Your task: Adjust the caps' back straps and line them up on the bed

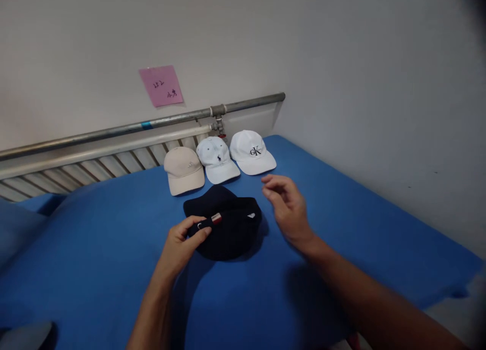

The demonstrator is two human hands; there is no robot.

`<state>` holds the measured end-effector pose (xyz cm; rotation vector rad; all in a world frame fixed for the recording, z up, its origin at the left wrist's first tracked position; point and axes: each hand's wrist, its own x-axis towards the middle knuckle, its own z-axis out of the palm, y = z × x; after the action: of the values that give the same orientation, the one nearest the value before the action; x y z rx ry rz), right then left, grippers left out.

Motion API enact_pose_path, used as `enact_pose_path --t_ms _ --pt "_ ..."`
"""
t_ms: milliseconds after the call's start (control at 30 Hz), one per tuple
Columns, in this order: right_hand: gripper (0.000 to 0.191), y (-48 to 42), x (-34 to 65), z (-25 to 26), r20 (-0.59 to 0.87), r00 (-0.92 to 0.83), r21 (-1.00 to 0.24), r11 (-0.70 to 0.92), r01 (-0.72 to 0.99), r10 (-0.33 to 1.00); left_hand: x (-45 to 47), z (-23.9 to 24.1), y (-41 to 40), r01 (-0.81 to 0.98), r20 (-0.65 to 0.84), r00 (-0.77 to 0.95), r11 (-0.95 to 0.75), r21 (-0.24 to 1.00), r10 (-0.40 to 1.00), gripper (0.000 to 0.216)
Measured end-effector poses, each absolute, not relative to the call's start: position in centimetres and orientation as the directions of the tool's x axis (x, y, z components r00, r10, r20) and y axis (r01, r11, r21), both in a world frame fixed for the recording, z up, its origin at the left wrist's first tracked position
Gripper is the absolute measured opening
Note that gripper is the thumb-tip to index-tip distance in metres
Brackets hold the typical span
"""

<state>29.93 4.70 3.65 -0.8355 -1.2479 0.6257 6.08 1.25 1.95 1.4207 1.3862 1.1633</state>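
Observation:
A dark baseball cap (228, 241) lies in the middle of the blue-covered surface, its strap side towards me and its brim on the far side. My left hand (180, 244) pinches the cap's back strap at the left, between thumb and fingers, near a metal buckle (216, 218). A small white tag (251, 216) shows at the cap's right. To the right of the cap, my right hand (286, 206) is held apart from it, fingers loosely curled and a small gap between thumb and forefinger. Nothing is visible in it.
Behind the dark cap stand a beige cap (184, 170), a pale cap with a rider emblem (218, 160) and a white cap with letters (252, 152). A radiator (114, 160) and metal pipe (178, 118) run along the wall. Another brim-like object (28, 337) shows at lower left.

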Motion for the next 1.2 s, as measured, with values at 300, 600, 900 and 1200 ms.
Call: enact_pose_path --t_ms 300,600,900,1200 --pt "0.019 2.3 25.8 2.9 0.77 -0.5 -0.304 0.917 0.258 0.396 7.1 2.7 0.9 0.2 0.041 0.181 -0.077 0.977 0.983 0.021" --pt "0.017 2.8 26.0 1.9 0.685 -0.598 -0.293 0.909 0.295 0.415 7.2 2.7 0.9 0.125 -0.134 0.247 0.106 0.987 0.96 0.027" --pt "0.007 2.7 27.0 2.9 0.324 -0.352 -0.933 0.358 0.034 0.878 7.3 2.9 0.9 0.22 -0.218 0.28 0.158 0.963 0.935 0.026" --pt "0.024 3.0 27.9 3.2 0.343 -0.55 -0.714 0.592 0.374 0.762 7.4 2.5 1.1 0.231 -0.12 0.268 0.057 0.971 0.956 0.015"
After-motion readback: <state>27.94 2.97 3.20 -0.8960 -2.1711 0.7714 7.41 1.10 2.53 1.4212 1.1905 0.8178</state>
